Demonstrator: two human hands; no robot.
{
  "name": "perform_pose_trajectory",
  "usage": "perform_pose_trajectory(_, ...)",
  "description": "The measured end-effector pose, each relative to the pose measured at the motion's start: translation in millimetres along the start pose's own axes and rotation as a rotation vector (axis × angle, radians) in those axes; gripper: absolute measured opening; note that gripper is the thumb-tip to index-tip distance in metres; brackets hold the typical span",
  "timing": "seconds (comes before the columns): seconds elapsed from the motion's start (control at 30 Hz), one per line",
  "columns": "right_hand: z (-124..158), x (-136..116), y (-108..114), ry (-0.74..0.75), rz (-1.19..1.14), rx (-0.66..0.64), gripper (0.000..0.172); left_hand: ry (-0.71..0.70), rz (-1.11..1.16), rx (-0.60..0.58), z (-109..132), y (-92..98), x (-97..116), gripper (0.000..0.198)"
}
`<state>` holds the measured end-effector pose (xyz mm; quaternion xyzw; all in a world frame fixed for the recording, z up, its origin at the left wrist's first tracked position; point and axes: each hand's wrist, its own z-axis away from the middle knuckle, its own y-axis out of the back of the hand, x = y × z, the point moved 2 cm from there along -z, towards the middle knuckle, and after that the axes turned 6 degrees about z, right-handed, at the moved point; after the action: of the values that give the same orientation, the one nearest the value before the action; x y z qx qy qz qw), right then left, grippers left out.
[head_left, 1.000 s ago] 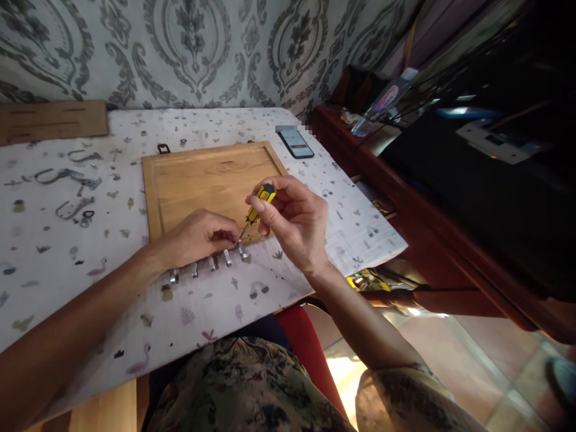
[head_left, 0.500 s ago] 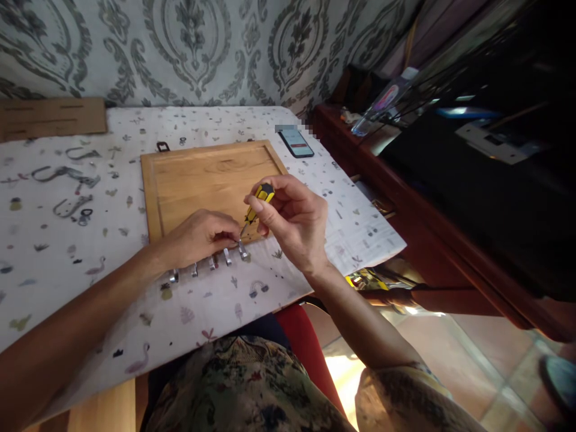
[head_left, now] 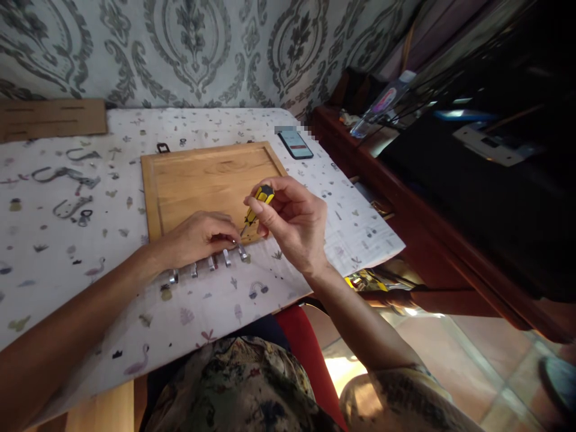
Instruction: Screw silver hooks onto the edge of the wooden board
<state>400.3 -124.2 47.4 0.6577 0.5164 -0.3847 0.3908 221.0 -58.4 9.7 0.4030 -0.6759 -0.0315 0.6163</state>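
My right hand (head_left: 299,225) grips a yellow-and-black screwdriver (head_left: 260,201) by its handle. The screwdriver slants down to the left, and its thin shaft ends by the front edge of a framed wooden board (head_left: 202,186). At that edge my left hand (head_left: 202,237) rests with thumb and fingertips pinched, a tiny shiny bit showing between them; its kind is too small to tell. Just under these fingertips is a silver metal hook (head_left: 243,252). Several more hooks, such as one at the near left (head_left: 173,276), stick out along the board's near edge, partly behind my left hand.
Loose metal hooks (head_left: 67,174) lie on the patterned tablecloth (head_left: 189,330) to the left. Cardboard (head_left: 54,118) lies at the back left, a phone (head_left: 296,144) behind the board. A plastic bottle (head_left: 382,105) stands on dark red furniture (head_left: 432,240) at the right.
My left fingertips have shifted slightly, and a small shiny bit now shows between them. The screwdriver and my right hand are almost unchanged.
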Motion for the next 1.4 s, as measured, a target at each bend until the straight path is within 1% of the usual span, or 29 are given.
perform_pose_trajectory(0.13, -0.5, -0.2, 0.1, 0.006, -0.003, -0.004, 0.036, 0.063, -0.017, -0.005, 1.7, 14.5, 7.8, 0.015)
perform_pose_trajectory(0.27, -0.5, -0.4, 0.1, 0.014, -0.016, 0.007, 0.035, 0.112, -0.109, -0.01, 9.0, 24.5, 11.5, 0.019)
perform_pose_trajectory(0.4, -0.7, 0.1, 0.2, 0.056, -0.018, 0.008, 0.034, 0.094, -0.202, 0.004, 23.2, 20.1, 5.9, 0.025)
perform_pose_trajectory(0.53, -1.1, 2.0, 0.3, 0.042, 0.002, 0.016, 0.033, 0.028, -0.275, 0.042, 32.5, 11.4, 0.1, 0.036)
perform_pose_trajectory(0.6, -1.0, 2.3, 0.3, 0.036, -0.008, 0.02, 0.032, -0.017, -0.306, 0.039, 32.9, 8.6, -0.5, 0.039)
perform_pose_trajectory(0.7, -0.4, 1.9, 0.3, 0.032, -0.016, 0.025, 0.033, -0.049, -0.356, -0.001, 30.4, 7.2, 1.8, 0.039)
perform_pose_trajectory(0.87, -1.8, 3.7, -0.9, 0.023, 0.007, 0.028, 0.036, -0.044, -0.408, -0.077, 25.6, 9.1, 10.8, 0.039)
perform_pose_trajectory(1.03, -1.4, -0.9, -1.9, 0.041, 0.057, 0.026, 0.034, -0.024, -0.398, -0.107, 22.8, 10.5, 13.4, 0.04)
perform_pose_trajectory(1.1, 6.8, -10.1, 1.4, 0.076, 0.087, 0.083, 0.028, -0.025, -0.393, -0.115, 23.3, 11.3, 12.5, 0.039)
perform_pose_trajectory(1.13, 13.8, -16.3, 4.4, 0.119, 0.103, 0.131, 0.023, -0.022, -0.391, -0.117, 24.0, 11.9, 12.0, 0.04)
perform_pose_trajectory(1.2, 32.4, -29.0, 11.5, 0.224, 0.168, 0.199, 0.007, 0.0, -0.388, -0.131, 25.4, 12.9, 11.2, 0.043)
perform_pose_trajectory(1.23, 43.1, -33.9, 14.2, 0.271, 0.239, 0.175, 0.008, 0.012, -0.389, -0.134, 26.0, 13.4, 11.1, 0.043)
perform_pose_trajectory(1.27, 54.2, -37.6, 16.3, 0.342, 0.294, 0.128, 0.015, 0.021, -0.39, -0.137, 26.3, 13.8, 11.4, 0.042)
perform_pose_trajectory(1.3, 65.1, -38.6, 18.2, 0.366, 0.347, 0.09, 0.023, 0.026, -0.389, -0.138, 26.3, 14.0, 12.1, 0.04)
perform_pose_trajectory(1.37, 85.2, -35.8, 19.3, 0.448, 0.413, -0.027, 0.038, 0.021, -0.385, -0.135, 25.4, 14.2, 14.0, 0.039)
perform_pose_trajectory(1.4, 94.0, -32.4, 19.0, 0.48, 0.429, -0.072, 0.041, 0.015, -0.384, -0.128, 24.8, 14.1, 14.9, 0.039)
